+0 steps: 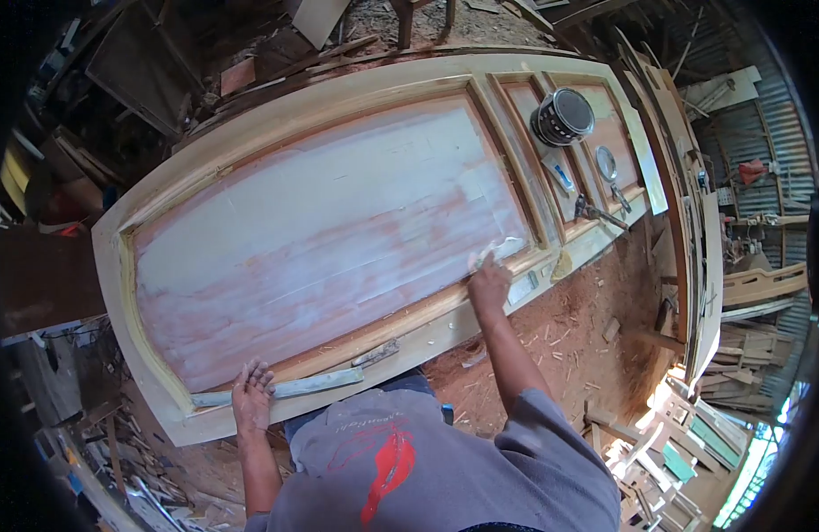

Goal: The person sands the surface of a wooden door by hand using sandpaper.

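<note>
A large wooden door panel (338, 204) lies flat before me, its recessed face smeared with whitish filler over reddish wood. At the panel's near right corner is my right hand (490, 281), its fingers closed round a small pale thing I cannot make out. White paste (511, 244) shows just beyond those fingers. My left hand (252, 395) rests on the near left frame, dusty fingers stretched out and slightly apart. Beside it, a long pale greenish strip (321, 385) runs along the edge. A short grey piece (376, 354) lies a little further right.
On the door's right end stand a dark can (563, 117), a white and blue tube (560, 173), a round lid (606, 163) and a hammer-like tool (595, 213). Wood shavings litter the floor (551, 337). Boards (693, 222) lean at the right.
</note>
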Motion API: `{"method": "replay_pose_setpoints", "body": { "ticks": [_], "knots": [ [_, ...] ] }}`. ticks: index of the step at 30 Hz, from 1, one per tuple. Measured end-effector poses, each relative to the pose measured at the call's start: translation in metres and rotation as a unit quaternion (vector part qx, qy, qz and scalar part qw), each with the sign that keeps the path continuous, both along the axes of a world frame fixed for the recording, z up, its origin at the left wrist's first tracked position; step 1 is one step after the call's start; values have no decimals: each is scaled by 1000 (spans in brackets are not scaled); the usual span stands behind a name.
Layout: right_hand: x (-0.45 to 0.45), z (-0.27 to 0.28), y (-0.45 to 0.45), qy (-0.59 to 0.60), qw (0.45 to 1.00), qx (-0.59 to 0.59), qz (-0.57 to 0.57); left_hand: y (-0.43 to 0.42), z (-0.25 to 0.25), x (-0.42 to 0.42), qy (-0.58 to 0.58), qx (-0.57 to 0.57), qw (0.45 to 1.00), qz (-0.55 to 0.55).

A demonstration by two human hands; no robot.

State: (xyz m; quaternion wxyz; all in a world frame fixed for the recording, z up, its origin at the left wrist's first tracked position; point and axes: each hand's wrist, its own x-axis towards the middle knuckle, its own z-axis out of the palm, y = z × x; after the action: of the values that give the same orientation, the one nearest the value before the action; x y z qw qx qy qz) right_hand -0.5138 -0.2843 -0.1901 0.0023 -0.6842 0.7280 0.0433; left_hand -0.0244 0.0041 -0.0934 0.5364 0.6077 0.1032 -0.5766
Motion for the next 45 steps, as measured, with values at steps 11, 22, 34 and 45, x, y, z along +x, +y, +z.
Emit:
{"method": "replay_pose_setpoints", "body": {
  "ticks": [11,22,34,45],
  "knots": [
    [-112,44,-113,-169,985,4,34,1,11,9,-10,-13,1000,22],
    [-103,19,-99,-148,986,65,47,15,2,25,11,5,1000,28],
    [68,37,13,-152,981,119,3,22,6,81,31,-34,999,-10],
    [284,39,146,-192,971,134,44,53,7,156,49,-50,996,-52]
  ]
}}
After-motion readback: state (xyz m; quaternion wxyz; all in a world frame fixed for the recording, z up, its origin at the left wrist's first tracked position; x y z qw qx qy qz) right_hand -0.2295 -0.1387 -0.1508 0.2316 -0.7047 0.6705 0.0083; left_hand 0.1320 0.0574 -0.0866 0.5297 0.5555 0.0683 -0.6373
